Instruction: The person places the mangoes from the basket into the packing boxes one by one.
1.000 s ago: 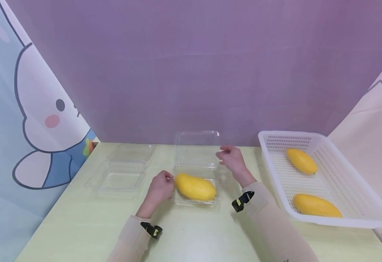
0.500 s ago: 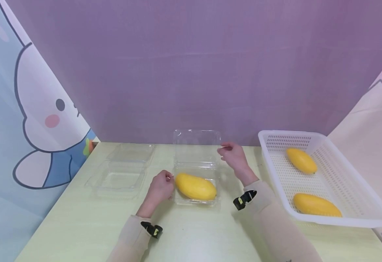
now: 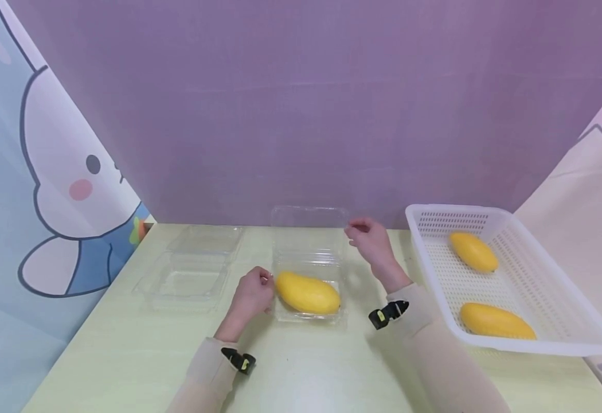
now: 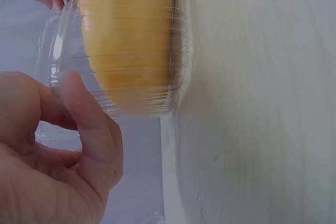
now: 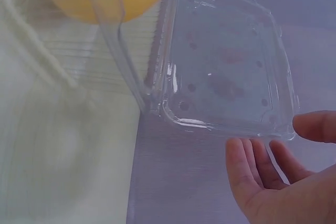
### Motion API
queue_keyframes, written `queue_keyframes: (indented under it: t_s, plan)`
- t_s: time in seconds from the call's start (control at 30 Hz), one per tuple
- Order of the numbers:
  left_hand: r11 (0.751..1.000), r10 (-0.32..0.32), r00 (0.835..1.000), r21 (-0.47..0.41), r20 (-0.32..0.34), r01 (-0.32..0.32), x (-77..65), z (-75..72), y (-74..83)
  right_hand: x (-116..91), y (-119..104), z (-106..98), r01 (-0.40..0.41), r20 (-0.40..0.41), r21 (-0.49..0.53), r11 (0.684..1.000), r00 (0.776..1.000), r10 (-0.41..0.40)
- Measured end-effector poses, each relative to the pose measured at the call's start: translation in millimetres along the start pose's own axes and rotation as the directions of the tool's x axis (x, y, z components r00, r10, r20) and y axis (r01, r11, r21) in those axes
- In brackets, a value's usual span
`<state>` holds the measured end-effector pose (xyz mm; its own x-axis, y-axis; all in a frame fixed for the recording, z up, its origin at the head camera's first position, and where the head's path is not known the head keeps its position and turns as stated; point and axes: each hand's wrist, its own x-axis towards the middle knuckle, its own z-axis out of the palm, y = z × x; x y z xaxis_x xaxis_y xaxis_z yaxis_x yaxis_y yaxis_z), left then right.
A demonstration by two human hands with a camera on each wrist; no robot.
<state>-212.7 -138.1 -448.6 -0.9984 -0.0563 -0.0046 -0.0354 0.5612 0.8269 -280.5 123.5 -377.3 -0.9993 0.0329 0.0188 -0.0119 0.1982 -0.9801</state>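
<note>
A clear plastic clamshell container point(image 3: 306, 319) stands in the middle of the table with its lid point(image 5: 226, 61) raised at the back. One yellow mango point(image 3: 307, 293) lies in its base, the green stem end showing in the right wrist view. My left hand point(image 3: 253, 293) pinches the base's left rim between thumb point(image 4: 79, 93) and curled fingers. With thumb and fingertips at its outer corner, my right hand point(image 3: 370, 241) holds the lid on the right side.
A second clear clamshell container point(image 3: 190, 281) sits with its lid up on the left of the table. To the right stands a white perforated plastic basket point(image 3: 569, 287) with two mangoes point(image 3: 473, 252). A purple curtain point(image 3: 301, 115) hangs behind the table's far edge.
My right hand has moved slightly up and to the right at the lid, whose angle has shifted a little. My left hand and the mango stay in place.
</note>
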Motion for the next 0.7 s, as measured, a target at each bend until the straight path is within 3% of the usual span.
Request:
queue_keyframes:
  t_s: [0.27, 0.7]
  plan:
    - [1.000, -0.011, 1.000, 0.001, -0.005, 0.011, 0.8, 0.3, -0.8, -4, -8, 0, 0.040, -0.038, 0.029, 0.999, 0.999, -0.039]
    - [1.000, -0.025, 1.000, -0.016, 0.002, 0.025, 2.1, 0.2, -2.0, -12, -15, -5, 0.039, -0.040, 0.092, 0.995, 0.999, -0.035]
